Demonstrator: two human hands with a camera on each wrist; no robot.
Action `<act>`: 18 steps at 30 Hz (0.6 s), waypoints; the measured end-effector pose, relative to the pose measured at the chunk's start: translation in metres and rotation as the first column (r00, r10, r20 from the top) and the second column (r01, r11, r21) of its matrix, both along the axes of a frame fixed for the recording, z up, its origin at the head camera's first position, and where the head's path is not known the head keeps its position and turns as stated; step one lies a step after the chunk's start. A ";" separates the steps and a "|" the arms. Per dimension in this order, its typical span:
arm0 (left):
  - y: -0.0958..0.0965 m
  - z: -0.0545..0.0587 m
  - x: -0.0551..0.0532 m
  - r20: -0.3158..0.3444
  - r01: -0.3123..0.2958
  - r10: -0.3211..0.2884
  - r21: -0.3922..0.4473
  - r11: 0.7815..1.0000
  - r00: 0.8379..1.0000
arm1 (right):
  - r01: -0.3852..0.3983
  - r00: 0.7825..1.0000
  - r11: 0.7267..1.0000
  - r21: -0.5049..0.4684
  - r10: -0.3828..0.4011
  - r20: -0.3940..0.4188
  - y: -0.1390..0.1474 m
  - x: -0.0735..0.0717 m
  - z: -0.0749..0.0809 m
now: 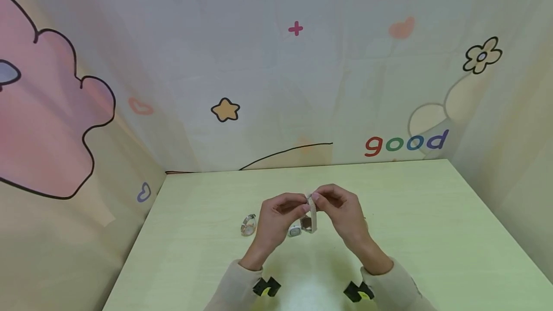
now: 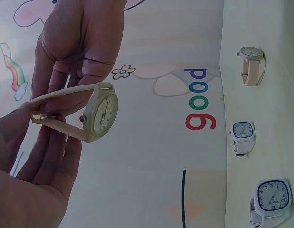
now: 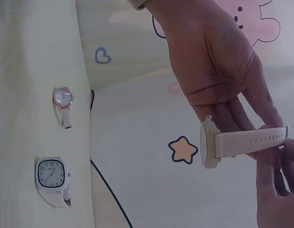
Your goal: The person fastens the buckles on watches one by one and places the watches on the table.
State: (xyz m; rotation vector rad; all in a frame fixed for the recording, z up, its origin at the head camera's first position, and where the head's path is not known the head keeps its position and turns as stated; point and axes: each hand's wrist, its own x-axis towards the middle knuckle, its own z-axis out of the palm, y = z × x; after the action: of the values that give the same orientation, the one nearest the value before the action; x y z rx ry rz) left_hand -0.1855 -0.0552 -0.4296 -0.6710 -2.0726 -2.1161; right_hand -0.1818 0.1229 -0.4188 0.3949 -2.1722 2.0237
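Note:
Both hands hold one round-faced watch [image 2: 104, 116] with a pale cream strap [image 3: 251, 141], above the middle of the table. My left hand [image 1: 274, 217] pinches the strap near its end. From the other side, my right hand [image 1: 345, 212] pinches the strap ends too. The case hangs below the fingers, and the strap bends into a loop. Fingers partly cover the buckle, so I cannot tell whether it is fastened. A small white watch [image 1: 294, 230] stands on the table just behind the left hand's fingers.
A rose-gold-rimmed watch [image 1: 248, 225] stands on the pale green table [image 1: 198, 272] at left. The left wrist view shows a large white square watch [image 2: 273, 197], a smaller square one [image 2: 243, 130] and a beige-strapped watch [image 2: 251, 66]. A printed cloth [image 1: 268, 71] hangs behind.

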 end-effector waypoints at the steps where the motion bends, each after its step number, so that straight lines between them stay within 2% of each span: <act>1: 0.000 0.000 0.000 0.009 0.001 -0.001 0.000 1.000 1.000 | 0.007 1.000 1.000 -0.007 -0.007 0.003 0.000 0.000 0.000; 4: 0.000 -0.001 0.001 0.009 -0.007 0.007 -0.016 1.000 1.000 | 0.016 1.000 1.000 0.002 -0.016 -0.021 -0.001 0.001 0.000; 8: 0.001 -0.002 0.000 0.000 -0.017 0.017 -0.032 0.999 1.000 | -0.007 0.995 0.999 0.041 0.011 -0.103 -0.001 0.001 -0.002; 12: 0.000 -0.002 -0.002 -0.005 -0.007 0.007 -0.001 1.000 1.000 | -0.084 0.984 0.995 0.049 0.090 -0.155 0.002 0.002 -0.005; 15: -0.001 -0.002 -0.002 -0.002 -0.022 0.022 -0.002 1.000 1.000 | -0.146 0.969 0.986 0.080 0.159 -0.189 0.003 0.001 -0.006; 18: -0.004 -0.002 -0.002 0.013 -0.042 0.042 -0.024 0.999 0.999 | -0.164 0.952 0.977 0.134 0.192 -0.238 0.003 0.001 -0.008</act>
State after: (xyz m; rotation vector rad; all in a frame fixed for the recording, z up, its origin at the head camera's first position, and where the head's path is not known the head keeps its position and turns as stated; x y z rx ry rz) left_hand -0.1879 -0.0591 -0.4319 -0.6125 -2.1031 -2.0821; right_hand -0.1813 0.1263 -0.4263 0.8421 -2.1650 1.8203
